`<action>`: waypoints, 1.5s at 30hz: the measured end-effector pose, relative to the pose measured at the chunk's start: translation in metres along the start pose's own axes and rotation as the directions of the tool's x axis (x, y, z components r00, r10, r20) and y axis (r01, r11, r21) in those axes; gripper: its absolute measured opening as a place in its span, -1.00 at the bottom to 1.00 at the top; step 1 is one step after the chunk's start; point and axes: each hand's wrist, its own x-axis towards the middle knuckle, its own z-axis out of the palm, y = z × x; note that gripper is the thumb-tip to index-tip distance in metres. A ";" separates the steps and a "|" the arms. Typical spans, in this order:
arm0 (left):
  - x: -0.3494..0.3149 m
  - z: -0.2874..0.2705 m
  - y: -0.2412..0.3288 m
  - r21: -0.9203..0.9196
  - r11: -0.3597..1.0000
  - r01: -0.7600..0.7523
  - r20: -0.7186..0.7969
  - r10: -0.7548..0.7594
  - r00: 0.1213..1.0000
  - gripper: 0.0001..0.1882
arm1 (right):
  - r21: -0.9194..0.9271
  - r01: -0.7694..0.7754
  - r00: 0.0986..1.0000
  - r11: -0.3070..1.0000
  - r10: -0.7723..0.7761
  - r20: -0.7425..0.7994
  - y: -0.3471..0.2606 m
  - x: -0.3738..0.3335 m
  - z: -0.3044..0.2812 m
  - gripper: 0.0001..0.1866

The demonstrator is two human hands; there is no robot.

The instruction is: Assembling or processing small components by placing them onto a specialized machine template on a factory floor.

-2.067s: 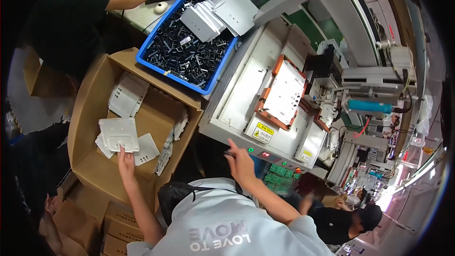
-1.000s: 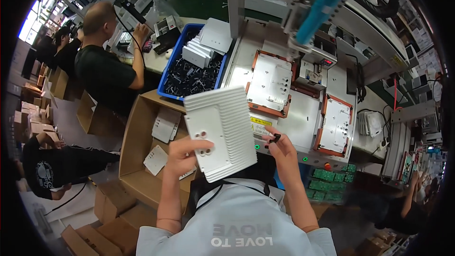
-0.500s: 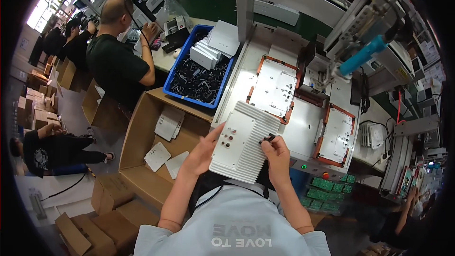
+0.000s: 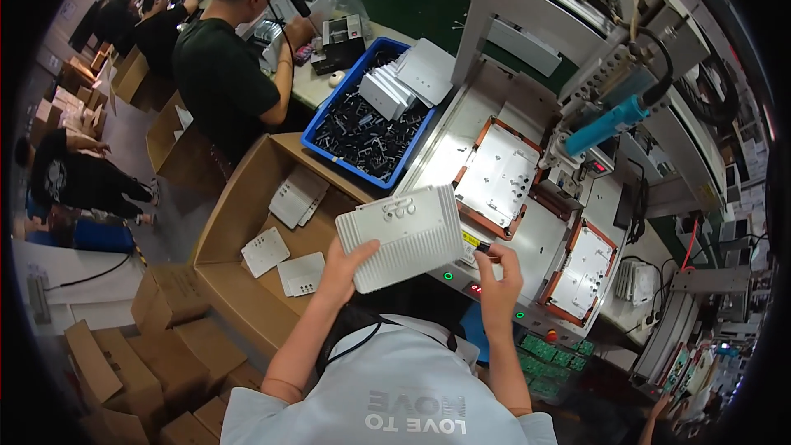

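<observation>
A white metal housing with ribbed fins (image 4: pixel 404 251) is tilted in front of me. My left hand (image 4: pixel 339 274) is closed on its left edge, thumb across the fins. Off its right side, my right hand (image 4: pixel 501 278) pinches a small black part (image 4: pixel 483 250), apart from the housing. Just beyond the housing stands a blue bin (image 4: pixel 306 137) full of small black parts, with several white plates (image 4: pixel 428 70) piled on its far side.
At right, a machine bed carries two white plates (image 4: pixel 499 175) (image 4: pixel 585 272) in orange-brown frames, beneath a teal cylindrical tool (image 4: pixel 608 125). A cardboard box (image 4: pixel 235 189) with white plates stands at left. A co-worker (image 4: pixel 222 74) sits beyond it. Green circuit boards (image 4: pixel 544 363) lie lower right.
The housing has turned so its fins face me and its holes lie at the far side. My right hand has drawn away from it with the black part. The whole view has shifted.
</observation>
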 end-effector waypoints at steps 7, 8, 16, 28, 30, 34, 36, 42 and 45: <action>-0.003 0.001 0.023 0.277 0.960 0.033 0.071 -0.055 0.996 -0.51 | -0.122 0.687 0.718 0.717 -0.643 0.267 -0.033 0.039 0.042 -0.68; -0.004 -0.001 0.022 0.290 0.956 0.037 0.079 -0.063 0.995 -0.51 | -0.135 0.744 0.660 0.655 -0.686 0.306 -0.033 0.039 0.048 -0.63; -0.005 -0.021 0.024 0.270 0.962 0.045 0.092 -0.072 0.993 -0.52 | -0.090 0.789 0.594 0.607 -0.719 0.361 -0.031 0.032 0.067 -0.60; -0.004 -0.050 0.028 0.192 0.978 0.082 0.070 -0.097 0.993 -0.53 | -0.057 0.737 0.619 0.673 -0.640 0.455 -0.045 0.033 0.090 -0.66; -0.002 -0.063 0.026 0.187 0.980 0.073 0.089 -0.091 0.992 -0.54 | 0.074 0.175 0.779 0.982 -0.184 0.600 -0.049 0.036 0.098 -0.71; 0.013 -0.113 0.016 0.167 0.986 0.016 0.207 -0.051 0.977 -0.42 | 0.054 -0.103 0.391 0.993 -0.010 0.920 -0.033 0.057 0.125 -0.67; 0.017 -0.127 0.020 -0.255 0.961 0.112 0.174 -0.068 0.982 -0.09 | 0.029 -0.122 0.407 0.992 0.023 0.913 -0.030 0.057 0.148 -0.67; 0.023 -0.144 -0.014 -0.474 0.841 -0.261 -0.132 0.225 0.965 -0.36 | 0.263 -0.123 0.761 0.957 -0.079 0.644 -0.011 0.044 0.239 -0.77; 0.029 -0.170 -0.025 -0.450 0.865 -0.223 -0.331 0.070 0.941 -0.40 | 0.196 -0.106 0.694 0.975 -0.068 0.717 -0.012 0.031 0.270 -0.72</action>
